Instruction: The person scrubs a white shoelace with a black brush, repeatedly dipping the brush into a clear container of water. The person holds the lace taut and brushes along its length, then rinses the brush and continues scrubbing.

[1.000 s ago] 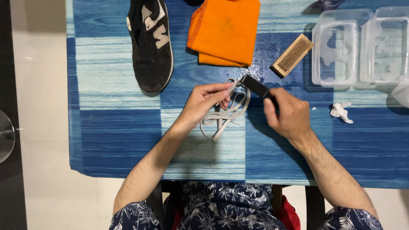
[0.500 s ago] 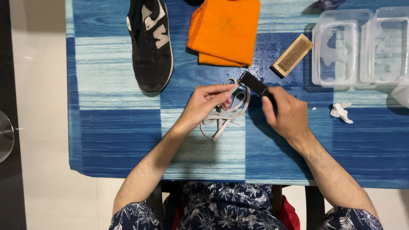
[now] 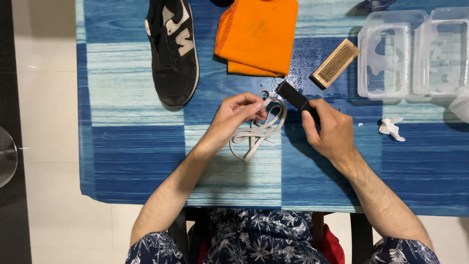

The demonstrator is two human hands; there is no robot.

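Head view: the left hand (image 3: 234, 117) pinches a white lace (image 3: 259, 131) lying bunched on the blue cloth (image 3: 137, 161); the right hand (image 3: 330, 129) grips a dark brush (image 3: 292, 95) just beside it. Beyond lie a shoe (image 3: 173, 54), orange rag (image 3: 259, 34), wooden brush (image 3: 335, 63) and clear tubs (image 3: 415, 54).

A glossy, wet-beaded blue striped plastic table cover (image 3: 137, 146) bears a matt black suede-like shoe (image 3: 172, 54), a soft folded orange cloth (image 3: 256, 36), a pale wooden bristle brush (image 3: 335, 63), flat white woven laces (image 3: 259, 129) and clear smooth plastic containers (image 3: 415, 54).
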